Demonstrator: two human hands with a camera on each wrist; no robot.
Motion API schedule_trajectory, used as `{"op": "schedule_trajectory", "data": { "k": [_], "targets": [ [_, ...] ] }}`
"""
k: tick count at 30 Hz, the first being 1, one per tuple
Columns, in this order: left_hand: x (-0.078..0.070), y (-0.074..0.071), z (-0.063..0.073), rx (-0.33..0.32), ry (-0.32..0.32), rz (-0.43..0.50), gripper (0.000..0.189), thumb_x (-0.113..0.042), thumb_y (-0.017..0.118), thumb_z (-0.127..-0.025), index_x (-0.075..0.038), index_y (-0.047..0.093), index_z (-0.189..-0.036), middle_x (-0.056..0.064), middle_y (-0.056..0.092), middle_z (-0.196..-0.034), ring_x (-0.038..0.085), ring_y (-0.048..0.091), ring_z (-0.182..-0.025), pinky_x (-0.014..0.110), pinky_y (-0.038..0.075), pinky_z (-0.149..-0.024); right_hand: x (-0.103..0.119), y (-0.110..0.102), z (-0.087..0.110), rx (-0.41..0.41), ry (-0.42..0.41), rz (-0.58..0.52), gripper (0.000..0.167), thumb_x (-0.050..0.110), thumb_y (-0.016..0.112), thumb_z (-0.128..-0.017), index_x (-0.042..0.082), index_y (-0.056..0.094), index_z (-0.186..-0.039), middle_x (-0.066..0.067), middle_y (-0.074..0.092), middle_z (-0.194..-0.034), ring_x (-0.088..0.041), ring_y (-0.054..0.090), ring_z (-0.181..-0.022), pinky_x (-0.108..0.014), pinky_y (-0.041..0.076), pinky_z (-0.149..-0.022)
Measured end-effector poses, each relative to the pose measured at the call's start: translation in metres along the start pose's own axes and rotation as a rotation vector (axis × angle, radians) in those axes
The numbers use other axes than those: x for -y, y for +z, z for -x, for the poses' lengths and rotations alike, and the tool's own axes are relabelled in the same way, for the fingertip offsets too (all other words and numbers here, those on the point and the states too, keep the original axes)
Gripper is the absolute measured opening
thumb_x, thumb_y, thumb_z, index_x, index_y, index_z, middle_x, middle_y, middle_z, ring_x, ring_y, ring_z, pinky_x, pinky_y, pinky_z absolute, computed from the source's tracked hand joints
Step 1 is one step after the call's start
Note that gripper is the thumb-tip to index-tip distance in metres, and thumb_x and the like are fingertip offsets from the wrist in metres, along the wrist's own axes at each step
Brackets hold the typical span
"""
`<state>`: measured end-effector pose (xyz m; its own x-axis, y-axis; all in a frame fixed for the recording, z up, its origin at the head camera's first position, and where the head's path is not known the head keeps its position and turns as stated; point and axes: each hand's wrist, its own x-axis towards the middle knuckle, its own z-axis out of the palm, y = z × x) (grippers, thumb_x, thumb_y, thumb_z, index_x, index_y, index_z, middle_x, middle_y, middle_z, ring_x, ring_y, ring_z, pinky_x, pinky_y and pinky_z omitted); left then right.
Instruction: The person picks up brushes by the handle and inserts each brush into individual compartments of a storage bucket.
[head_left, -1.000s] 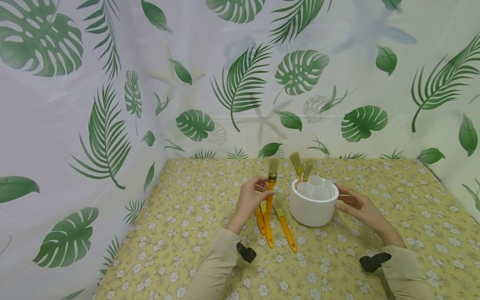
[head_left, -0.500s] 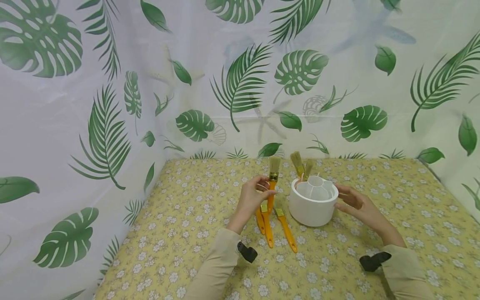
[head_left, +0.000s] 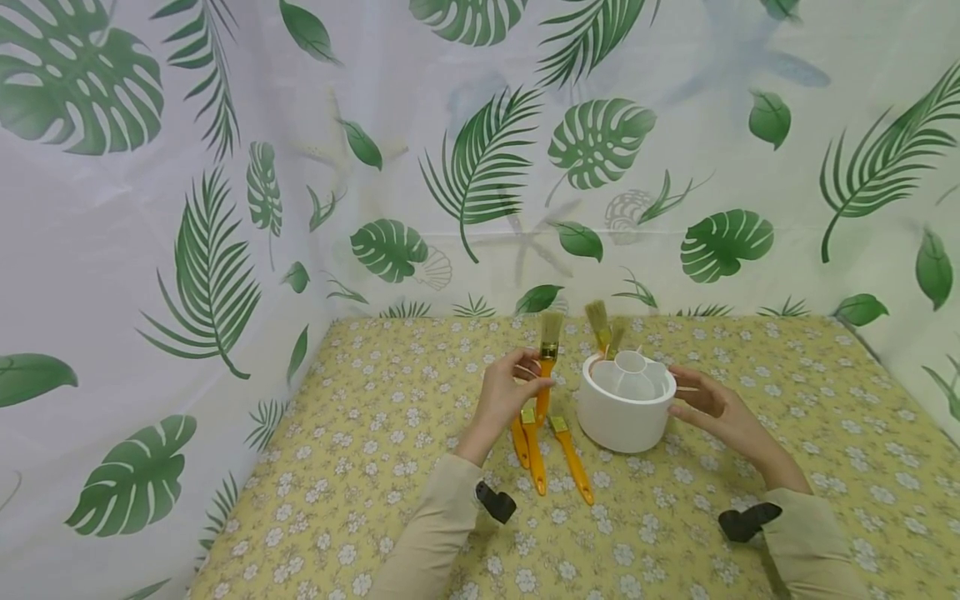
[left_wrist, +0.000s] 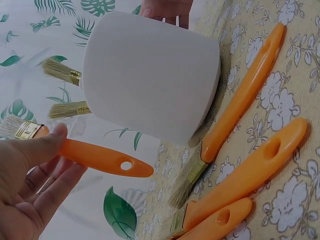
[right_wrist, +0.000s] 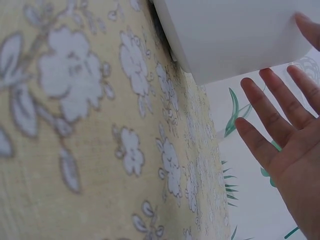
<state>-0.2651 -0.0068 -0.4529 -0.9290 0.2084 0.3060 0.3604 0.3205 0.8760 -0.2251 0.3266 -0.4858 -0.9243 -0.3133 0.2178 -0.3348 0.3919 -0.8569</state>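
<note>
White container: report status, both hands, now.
Left hand pinches one orange-handled brush, bristles up. Right hand beside white container, contact unclear. Two brushes in container, three others lying nearby. Nothing seen between held brush and container.

There are six brushes [head_left: 573, 462], one container [head_left: 624, 423] and two hands [head_left: 506, 393].

The floral table [head_left: 352, 467] bears three brushes [head_left: 574, 467], one container [head_left: 624, 423].

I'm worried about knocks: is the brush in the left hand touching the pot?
Apart: the left wrist view shows backdrop between held brush and pot.
</note>
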Motion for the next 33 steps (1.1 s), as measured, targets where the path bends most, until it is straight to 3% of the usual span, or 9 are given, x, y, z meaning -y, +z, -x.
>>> {"op": "schedule_trajectory", "data": {
  "k": [4, 18, 28, 33],
  "targets": [
    [-0.003, 0.0, -0.001, 0.0, 0.011, 0.001, 0.034, -0.02, 0.074, -0.079, -0.012, 0.062, -0.111, 0.003, 0.064, -0.091, 0.013, 0.062, -0.078, 0.021, 0.054, -0.065, 0.0, 0.0, 0.0, 0.008, 0.008, -0.003, 0.057, 0.01, 0.054, -0.094, 0.012, 0.029, -0.145, -0.015, 0.04, -0.14, 0.007, 0.048, -0.111, -0.021, 0.05, -0.081],
    [-0.013, 0.003, -0.007, -0.025, 0.06, 0.015, 0.032, -0.019, 0.075, -0.078, -0.012, 0.063, -0.107, 0.003, 0.064, -0.089, 0.013, 0.063, -0.077, 0.02, 0.054, -0.064, -0.001, -0.001, 0.0, 0.012, -0.006, 0.009, 0.055, 0.01, 0.054, -0.094, 0.012, 0.032, -0.145, -0.006, 0.044, -0.139, 0.003, 0.05, -0.111, -0.02, 0.049, -0.082],
    [-0.016, 0.007, -0.011, -0.044, 0.09, 0.047, 0.031, -0.019, 0.075, -0.078, -0.012, 0.063, -0.105, 0.004, 0.064, -0.089, 0.012, 0.063, -0.076, 0.02, 0.053, -0.062, -0.004, -0.002, 0.001, -0.007, -0.024, 0.011, 0.048, 0.008, 0.054, -0.094, 0.007, 0.039, -0.139, 0.013, 0.05, -0.128, 0.003, 0.053, -0.108, -0.019, 0.049, -0.081],
    [-0.021, 0.007, -0.012, -0.06, 0.106, 0.039, 0.03, -0.022, 0.075, -0.078, -0.012, 0.063, -0.104, 0.003, 0.064, -0.089, 0.012, 0.062, -0.076, 0.019, 0.053, -0.062, -0.005, -0.002, 0.002, -0.023, -0.02, 0.03, 0.045, 0.01, 0.054, -0.094, 0.006, 0.042, -0.137, 0.016, 0.051, -0.125, 0.005, 0.053, -0.106, -0.019, 0.049, -0.08]
  ]
}}
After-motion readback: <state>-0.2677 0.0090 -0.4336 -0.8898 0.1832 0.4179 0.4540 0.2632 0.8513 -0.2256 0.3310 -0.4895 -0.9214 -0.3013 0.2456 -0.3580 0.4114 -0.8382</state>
